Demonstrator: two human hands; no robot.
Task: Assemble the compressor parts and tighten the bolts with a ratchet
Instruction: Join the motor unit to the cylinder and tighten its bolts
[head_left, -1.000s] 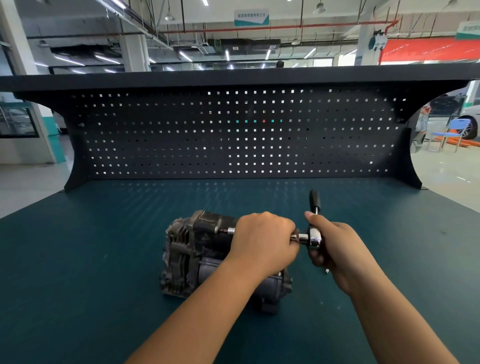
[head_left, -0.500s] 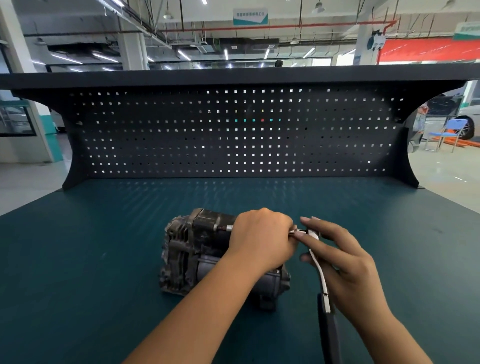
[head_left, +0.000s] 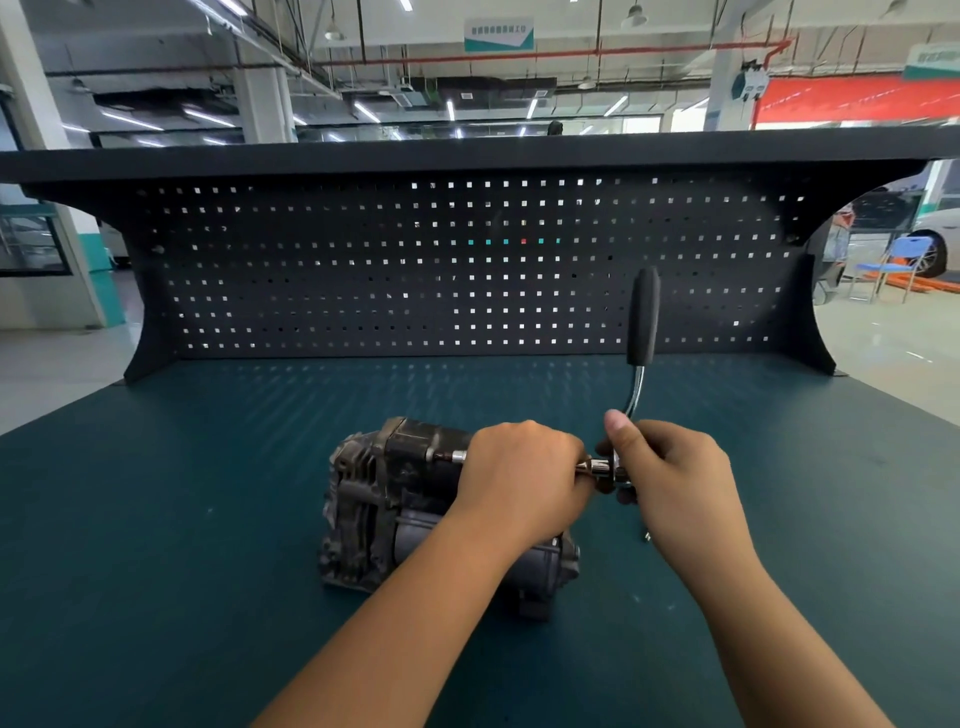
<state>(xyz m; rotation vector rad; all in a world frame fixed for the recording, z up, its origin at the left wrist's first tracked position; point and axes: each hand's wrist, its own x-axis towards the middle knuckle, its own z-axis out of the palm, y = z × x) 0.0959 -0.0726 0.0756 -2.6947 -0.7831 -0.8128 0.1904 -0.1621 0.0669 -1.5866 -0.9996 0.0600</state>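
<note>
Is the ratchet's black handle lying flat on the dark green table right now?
No, the black-handled chrome ratchet points upward in front of the pegboard, with the right hand gripping its head.

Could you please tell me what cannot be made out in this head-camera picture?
Head view: the middle of the extension bar is hidden under the left hand.
Head view: the head of the ratchet is mostly covered by the right hand.
Head view: where the bar enters the compressor is too dark to make out.
Head view: a small item beside the right wrist is too small to identify.
</note>
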